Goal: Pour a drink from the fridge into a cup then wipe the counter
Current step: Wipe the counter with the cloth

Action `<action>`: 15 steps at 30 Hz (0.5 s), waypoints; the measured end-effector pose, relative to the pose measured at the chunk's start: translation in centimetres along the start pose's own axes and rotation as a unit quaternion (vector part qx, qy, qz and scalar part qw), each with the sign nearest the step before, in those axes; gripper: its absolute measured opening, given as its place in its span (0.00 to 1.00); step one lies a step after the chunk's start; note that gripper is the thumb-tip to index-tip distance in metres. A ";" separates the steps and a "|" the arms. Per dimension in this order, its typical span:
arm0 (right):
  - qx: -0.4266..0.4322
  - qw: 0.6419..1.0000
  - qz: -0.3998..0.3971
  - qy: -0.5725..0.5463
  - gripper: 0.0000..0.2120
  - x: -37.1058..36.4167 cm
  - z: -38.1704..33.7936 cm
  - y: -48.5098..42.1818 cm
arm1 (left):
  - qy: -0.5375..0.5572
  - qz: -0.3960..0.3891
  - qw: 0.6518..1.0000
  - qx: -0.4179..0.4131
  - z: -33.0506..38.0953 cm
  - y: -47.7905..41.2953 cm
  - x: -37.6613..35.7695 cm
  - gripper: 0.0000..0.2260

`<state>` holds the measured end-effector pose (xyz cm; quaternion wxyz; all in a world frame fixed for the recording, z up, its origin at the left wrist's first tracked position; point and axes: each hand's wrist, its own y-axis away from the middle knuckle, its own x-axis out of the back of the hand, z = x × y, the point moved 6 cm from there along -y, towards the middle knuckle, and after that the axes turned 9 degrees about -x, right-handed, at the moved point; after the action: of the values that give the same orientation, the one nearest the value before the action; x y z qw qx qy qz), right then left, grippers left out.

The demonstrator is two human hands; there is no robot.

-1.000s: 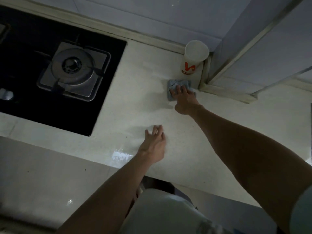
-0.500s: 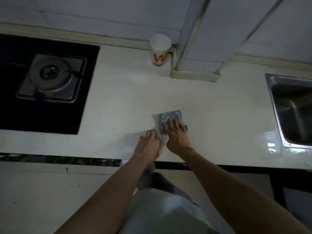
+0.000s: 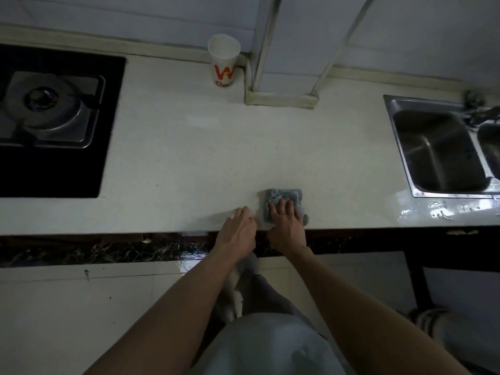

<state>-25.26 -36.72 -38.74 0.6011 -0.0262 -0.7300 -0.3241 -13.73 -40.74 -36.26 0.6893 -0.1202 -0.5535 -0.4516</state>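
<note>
Fingers (image 3: 282, 205) of right hand (image 3: 286, 226) flat atop cloth (image 3: 284, 194).

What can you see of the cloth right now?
The cloth is small, grey-blue, soft-looking, and folded into a rough square with creases on top. It lies flat on the pale counter, near the front edge, between stove and sink. The right hand presses on its near half, fingers spread. The left hand rests beside it on the counter; whether it touches the cloth is unclear.
</note>
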 end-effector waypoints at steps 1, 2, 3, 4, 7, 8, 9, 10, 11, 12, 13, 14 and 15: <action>0.000 1.000 0.004 -0.007 0.34 0.0 -0.3 -0.1 | 0.008 0.011 1.000 0.010 -0.2 0.0 0.1 0.12; 0.007 1.000 0.008 -0.010 0.34 0.0 -0.6 -0.4 | 0.010 0.023 0.999 0.021 -0.5 -0.1 0.1 0.12; 0.021 1.000 0.010 -0.009 0.34 0.2 -0.9 -0.8 | 0.007 0.035 0.999 0.030 -0.7 -0.1 0.3 0.12; 0.038 0.999 0.010 -0.006 0.35 0.6 -1.1 -1.5 | 0.000 0.043 0.998 0.036 -1.0 -0.1 0.3 0.12; 0.087 0.996 -0.008 -0.006 0.36 2.1 -2.1 -4.2 | -0.015 0.049 0.998 0.039 -1.2 -0.6 0.3 0.18; 0.103 0.995 -0.013 -0.002 0.35 2.6 -2.5 -5.4 | -0.015 0.050 0.998 0.032 -1.1 -1.0 0.3 0.19; 0.120 0.993 -0.015 0.003 0.35 3.2 -2.9 -6.6 | -0.006 0.048 0.999 0.024 -0.9 -1.4 0.1 0.20; 0.135 0.991 -0.010 0.008 0.34 3.8 -3.3 -7.8 | 0.007 0.045 0.999 0.019 -0.7 -2.0 -0.1 0.21; 0.149 0.989 -0.004 0.010 0.34 4.5 -3.5 -9.0 | 0.015 0.041 0.999 0.022 -0.5 -2.5 -0.2 0.22; 0.161 0.987 0.000 0.009 0.34 5.1 -3.7 -10.2 | 0.012 0.034 0.999 0.030 -0.2 -3.1 -0.2 0.23; 0.169 0.986 0.000 0.003 0.33 5.8 -3.5 -11.4 | 0.000 0.027 0.999 0.038 0.2 -3.7 -0.2 0.23; 0.172 0.985 -0.001 -0.007 0.33 6.5 -3.1 -12.7 | -0.014 0.018 0.999 0.043 0.7 -4.4 -0.2 0.23; 0.166 0.986 0.000 -0.021 0.32 7.2 -2.4 -14.0 | -0.026 0.012 0.999 0.044 1.3 -5.2 -0.1 0.23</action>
<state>-31.23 -51.51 -38.31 0.5815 0.0668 -0.7865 -0.1973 -18.50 -42.70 -37.61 0.6845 -0.1079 -0.5892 -0.4154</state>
